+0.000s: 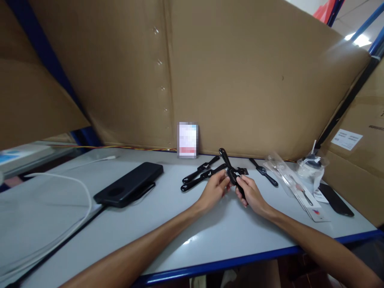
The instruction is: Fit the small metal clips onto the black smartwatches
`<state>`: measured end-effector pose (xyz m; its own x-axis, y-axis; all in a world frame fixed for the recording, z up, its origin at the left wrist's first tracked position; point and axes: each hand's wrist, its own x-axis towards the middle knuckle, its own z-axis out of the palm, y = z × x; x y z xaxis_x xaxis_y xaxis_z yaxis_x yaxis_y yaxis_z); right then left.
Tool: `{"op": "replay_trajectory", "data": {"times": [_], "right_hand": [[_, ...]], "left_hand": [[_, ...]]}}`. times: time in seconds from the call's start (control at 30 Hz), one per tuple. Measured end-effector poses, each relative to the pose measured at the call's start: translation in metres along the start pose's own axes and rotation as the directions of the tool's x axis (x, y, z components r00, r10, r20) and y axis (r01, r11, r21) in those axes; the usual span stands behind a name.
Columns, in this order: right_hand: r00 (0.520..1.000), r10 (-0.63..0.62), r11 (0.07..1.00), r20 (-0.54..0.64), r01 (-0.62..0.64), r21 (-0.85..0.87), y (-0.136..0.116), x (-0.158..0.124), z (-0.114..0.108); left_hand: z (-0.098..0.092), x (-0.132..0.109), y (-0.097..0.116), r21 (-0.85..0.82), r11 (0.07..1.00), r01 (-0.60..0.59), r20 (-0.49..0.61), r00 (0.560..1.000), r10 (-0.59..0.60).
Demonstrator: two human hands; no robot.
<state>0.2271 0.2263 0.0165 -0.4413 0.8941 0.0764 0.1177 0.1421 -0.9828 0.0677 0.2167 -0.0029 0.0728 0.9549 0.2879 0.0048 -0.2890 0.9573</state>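
A black two-handled tool (pixel 225 158) is held up at a slant over the middle of the table. My right hand (pixel 249 191) is wrapped round its lower handle. The fingers of my left hand (pixel 216 186) are pinched at the left side of its centre part. Two similar black tools (pixel 195 182) lie crossing close together to the left of my left hand. Another such tool (pixel 264 171) rests on the table to the right. Behind the held tool a small dark piece (pixel 242 171) is partly hidden.
A black power-bank-like device (pixel 129 185) and white cables (pixel 88 192) occupy the left side. A phone-like screen (pixel 187 140) leans on the cardboard wall. Clear packaging (pixel 282 172), a wrapped cup (pixel 310 166) and a black flat object (pixel 336 200) sit at the right. The table edge (pixel 222 263) is blue.
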Motion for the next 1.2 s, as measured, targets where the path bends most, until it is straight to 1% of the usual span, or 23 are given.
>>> {"op": "replay_trajectory", "data": {"times": [0.07,0.13,0.2,0.27,0.33,0.43,0.53,0.67,0.8,0.87,1.07,1.2], "right_hand": [[1.0,-0.01,1.0,-0.014,0.01,-0.014,0.0,0.0,0.0],[0.998,-0.036,0.998,-0.047,0.034,-0.045,0.002,0.0,0.0],[0.991,-0.101,0.99,-0.092,0.091,-0.11,0.004,0.001,-0.001],[0.971,-0.2,0.96,-0.128,0.168,-0.226,0.007,0.002,-0.003],[0.946,-0.298,0.894,-0.131,0.228,-0.385,0.01,0.003,-0.005],[0.921,-0.38,0.758,-0.085,0.258,-0.599,0.013,0.006,-0.009],[0.915,-0.4,0.65,-0.049,0.246,-0.719,0.017,0.007,-0.012],[0.917,-0.399,0.581,-0.011,0.243,-0.777,0.019,0.007,-0.013],[0.912,-0.41,0.542,0.021,0.262,-0.798,0.018,0.006,-0.012],[0.911,-0.411,0.531,0.037,0.272,-0.803,0.016,0.005,-0.012],[0.934,-0.353,0.509,0.056,0.242,-0.826,0.011,0.002,-0.011],[0.943,-0.326,0.492,0.063,0.226,-0.84,0.012,0.003,-0.008]], "left_hand": [[0.0,-0.001,0.002,0.041,0.999,-0.019,-0.022,1.0,0.02],[0.0,-0.002,0.007,0.106,0.993,-0.057,-0.077,0.995,0.066],[-0.001,-0.003,0.013,0.214,0.971,-0.103,-0.164,0.977,0.139],[-0.002,-0.005,0.02,0.342,0.931,-0.128,-0.225,0.951,0.213],[-0.003,-0.007,0.025,0.43,0.894,-0.129,-0.2,0.952,0.234],[0.001,-0.01,0.026,0.461,0.88,-0.114,-0.087,0.981,0.173],[0.006,-0.011,0.023,0.422,0.904,-0.064,-0.028,0.996,0.083],[0.009,-0.011,0.02,0.301,0.953,0.03,-0.028,0.999,-0.022],[0.009,-0.01,0.022,0.162,0.981,0.104,-0.011,0.995,-0.104],[0.009,-0.009,0.023,0.119,0.985,0.122,-0.018,0.993,-0.12],[0.009,-0.008,0.021,0.041,0.99,0.131,-0.037,0.991,-0.13],[0.009,-0.008,0.019,0.012,0.988,0.157,-0.068,0.985,-0.156]]}}
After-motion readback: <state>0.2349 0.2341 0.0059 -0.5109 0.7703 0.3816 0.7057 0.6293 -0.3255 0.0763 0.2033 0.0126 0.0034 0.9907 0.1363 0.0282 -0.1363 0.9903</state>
